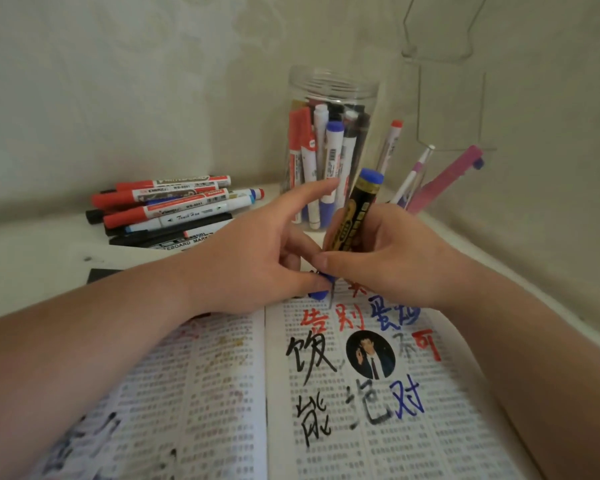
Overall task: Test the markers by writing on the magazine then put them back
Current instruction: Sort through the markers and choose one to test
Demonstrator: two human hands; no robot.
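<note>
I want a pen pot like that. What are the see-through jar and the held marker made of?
The jar looks like clear, glossy plastic: markers show through it, and ridges ring its rim; glass is possible. The marker, gripped by the right hand, looks like hard plastic with a shiny black-and-gold label.

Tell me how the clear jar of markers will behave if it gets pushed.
The jar is tall and narrow, so a push near its rim would probably tip it. The many markers packed inside likely add weight, so a low push may just slide it. Its smooth clear wall could slip in a loose grip.
</note>
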